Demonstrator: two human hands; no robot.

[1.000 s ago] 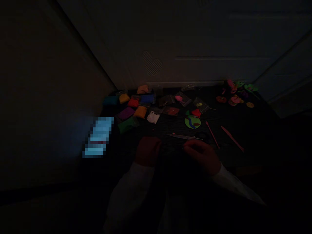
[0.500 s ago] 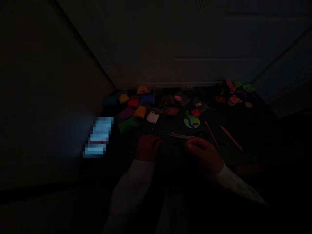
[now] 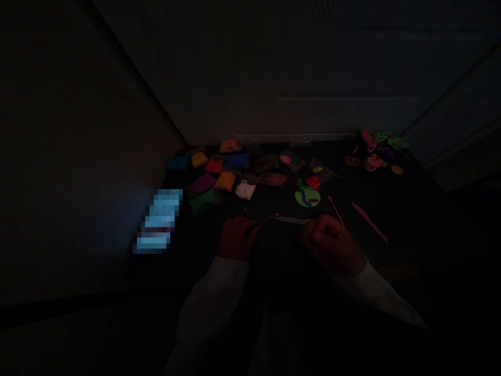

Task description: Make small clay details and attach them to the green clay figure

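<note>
The light is very dim. My left hand (image 3: 238, 237) rests palm down near the front of the dark table, its fingers curled under; anything inside them is hidden. To its right, my right hand (image 3: 332, 245) is closed in a pinch, and what it holds, if anything, is too dark to make out. It covers the handles of the scissors (image 3: 289, 220), whose blades point left with a small pink bit on them. Just beyond lies a flat green clay disc (image 3: 307, 197) with blue, red and green pieces on it.
Several bags of coloured clay, among them a green bag (image 3: 204, 201) and a white one (image 3: 245, 189), lie at the back left. A thin pink stick (image 3: 335, 209) and a pink clay knife (image 3: 370, 222) lie right. Clay figures (image 3: 373, 151) stand far right; a lit, blurred screen (image 3: 158, 222) is left.
My right hand has moved slightly right and turned, its fingers drawing closer together and covering the scissor handles. My left hand has stayed nearly in place, its fingers shifting a little.
</note>
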